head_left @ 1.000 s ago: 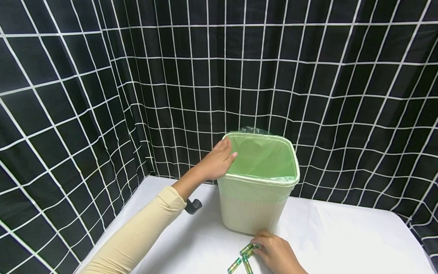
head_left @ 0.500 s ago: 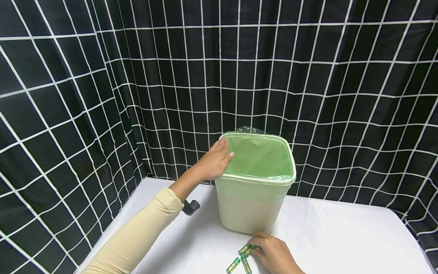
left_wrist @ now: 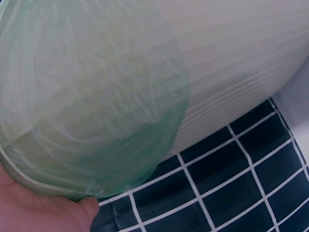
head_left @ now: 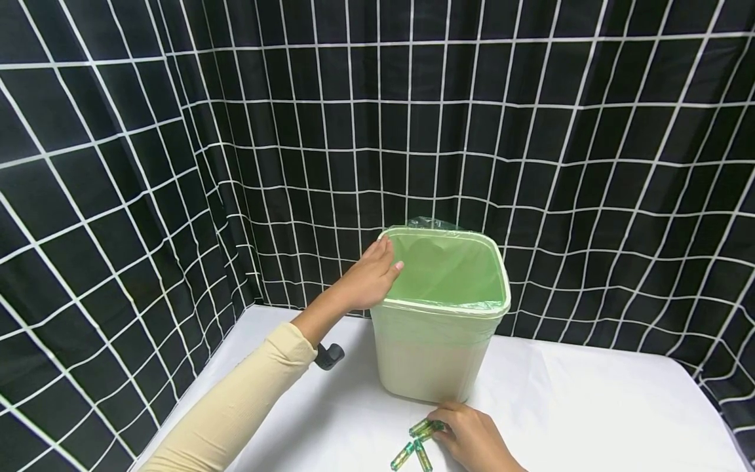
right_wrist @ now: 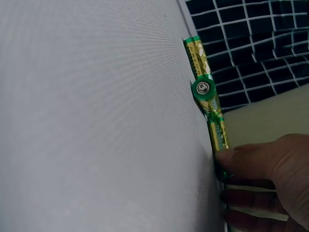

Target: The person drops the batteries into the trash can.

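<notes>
A pale trash bin (head_left: 435,364) stands on the white table, lined with a thin green bag (head_left: 439,269) folded over its rim. My left hand (head_left: 373,276) rests on the bin's left rim with fingers extended; in the left wrist view its thumb (left_wrist: 89,207) lies by the bag's overhanging edge. Several green-and-gold batteries lie in front of the bin, one of them a loose battery (head_left: 402,456) at the left. My right hand (head_left: 472,436) pinches the end of another battery (right_wrist: 218,135) between thumb and fingers, low at the table. The fingertips behind it are partly hidden.
A dark curved object (head_left: 330,356) is beside my left forearm, partly hidden by it. A black curtain with a white grid (head_left: 436,131) hangs behind and to the left. White tablecloth (head_left: 590,400) extends to the right of the bin.
The whole head view has shifted slightly to the left since a second ago. Against the bin, both hands hold almost the same places; the batteries by my right hand have shifted a little.
</notes>
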Available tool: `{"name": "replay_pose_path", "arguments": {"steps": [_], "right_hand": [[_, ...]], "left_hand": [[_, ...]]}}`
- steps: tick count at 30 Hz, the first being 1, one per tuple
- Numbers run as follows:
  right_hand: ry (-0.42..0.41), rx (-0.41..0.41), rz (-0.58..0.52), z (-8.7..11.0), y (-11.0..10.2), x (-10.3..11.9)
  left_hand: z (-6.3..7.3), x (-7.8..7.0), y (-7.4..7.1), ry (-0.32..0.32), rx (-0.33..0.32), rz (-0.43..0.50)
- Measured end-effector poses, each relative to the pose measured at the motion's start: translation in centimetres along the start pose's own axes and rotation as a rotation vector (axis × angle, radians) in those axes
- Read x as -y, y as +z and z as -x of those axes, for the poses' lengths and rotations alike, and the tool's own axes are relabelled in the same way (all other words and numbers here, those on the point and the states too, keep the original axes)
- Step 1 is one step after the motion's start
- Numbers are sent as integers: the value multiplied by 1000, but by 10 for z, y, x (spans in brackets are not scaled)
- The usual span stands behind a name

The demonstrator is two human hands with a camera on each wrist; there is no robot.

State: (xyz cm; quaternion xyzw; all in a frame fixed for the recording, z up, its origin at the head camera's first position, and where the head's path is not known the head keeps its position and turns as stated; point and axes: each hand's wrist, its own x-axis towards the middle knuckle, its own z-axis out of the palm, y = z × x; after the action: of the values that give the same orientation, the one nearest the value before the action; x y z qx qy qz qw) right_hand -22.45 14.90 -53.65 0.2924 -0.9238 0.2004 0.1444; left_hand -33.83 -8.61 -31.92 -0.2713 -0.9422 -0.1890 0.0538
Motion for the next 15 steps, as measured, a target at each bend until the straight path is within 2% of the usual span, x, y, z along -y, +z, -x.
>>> {"name": "replay_pose_path", "arguments": {"steps": [15], "right_hand": [[-1,49,-52,0,-4,-2]], "left_hand": [[0,0,0,2,-7,1]]}}
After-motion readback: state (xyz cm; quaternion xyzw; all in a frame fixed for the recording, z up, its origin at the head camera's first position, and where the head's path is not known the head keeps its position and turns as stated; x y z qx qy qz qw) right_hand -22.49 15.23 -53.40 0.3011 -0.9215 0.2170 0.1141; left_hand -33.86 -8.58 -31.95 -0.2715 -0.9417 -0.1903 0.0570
